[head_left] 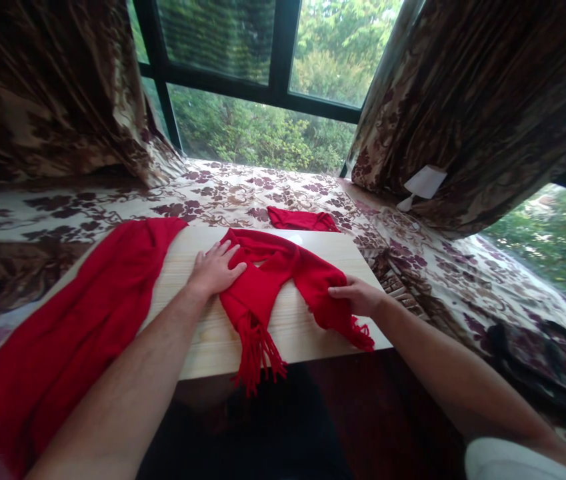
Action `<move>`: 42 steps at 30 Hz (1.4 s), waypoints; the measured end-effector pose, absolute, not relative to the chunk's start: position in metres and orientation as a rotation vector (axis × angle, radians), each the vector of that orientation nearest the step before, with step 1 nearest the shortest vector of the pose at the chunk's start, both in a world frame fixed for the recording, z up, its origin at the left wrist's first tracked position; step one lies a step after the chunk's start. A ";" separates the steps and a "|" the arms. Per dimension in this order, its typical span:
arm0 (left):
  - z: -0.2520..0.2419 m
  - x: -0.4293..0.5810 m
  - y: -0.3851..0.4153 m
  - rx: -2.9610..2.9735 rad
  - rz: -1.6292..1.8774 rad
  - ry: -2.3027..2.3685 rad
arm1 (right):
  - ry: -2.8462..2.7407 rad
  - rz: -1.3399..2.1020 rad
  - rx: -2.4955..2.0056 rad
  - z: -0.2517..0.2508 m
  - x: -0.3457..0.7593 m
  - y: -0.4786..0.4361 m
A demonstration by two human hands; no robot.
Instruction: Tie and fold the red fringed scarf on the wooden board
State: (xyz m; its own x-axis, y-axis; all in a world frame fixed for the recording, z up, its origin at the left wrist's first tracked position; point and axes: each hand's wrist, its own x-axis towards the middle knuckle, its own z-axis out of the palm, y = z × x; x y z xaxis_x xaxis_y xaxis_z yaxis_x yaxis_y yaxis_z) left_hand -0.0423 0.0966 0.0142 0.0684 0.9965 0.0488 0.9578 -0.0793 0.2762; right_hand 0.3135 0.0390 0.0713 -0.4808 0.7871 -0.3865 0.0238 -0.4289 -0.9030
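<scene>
left hand (pixel 217 269): lying flat, fingers spread, pressing down on the scarf (pixel 267 280), so no grip closed here
right hand (pixel 357 295): pinching the scarf's right end, grip clamped on the cloth near the fringe
scarf: sitting bent on the tabletop (pixel 307 320), both fringed ends hanging over the near edge
second scarf (pixel 77 327): draping off the tabletop's left side
folded scarf (pixel 301 219): resting just past the far edge

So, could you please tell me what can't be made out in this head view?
- Under the left hand: the red scarf there, covered by the palm.
- Right hand fingertips: tucked into the scarf's fold.
- Second scarf: its near end is cut off by the lower left corner.
- Folded red cloth: too small to identify.
</scene>
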 end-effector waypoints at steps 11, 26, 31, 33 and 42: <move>0.016 -0.041 0.095 2.165 0.351 2.013 | -0.750 1.733 -0.901 0.091 0.213 -0.013; 0.015 -0.043 0.095 2.158 0.381 2.019 | -0.680 1.877 -1.001 0.057 0.174 -0.029; 0.013 -0.045 0.096 2.158 0.390 2.021 | -0.643 1.826 -0.939 0.058 0.178 -0.021; 0.012 -0.045 0.096 2.155 0.404 2.012 | -0.601 1.792 -0.910 0.058 0.181 -0.019; 0.013 -0.045 0.095 2.152 0.408 2.020 | -0.614 1.743 -0.845 0.068 0.214 -0.014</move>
State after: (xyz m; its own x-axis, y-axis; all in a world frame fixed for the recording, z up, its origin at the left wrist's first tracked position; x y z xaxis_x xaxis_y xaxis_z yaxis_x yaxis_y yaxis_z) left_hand -0.0445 0.0955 0.0127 0.0498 0.9950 0.0870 0.9508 -0.0739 0.3008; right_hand 0.2139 -0.0140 0.0683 -0.1953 0.9497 -0.2448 -0.5865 -0.3131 -0.7469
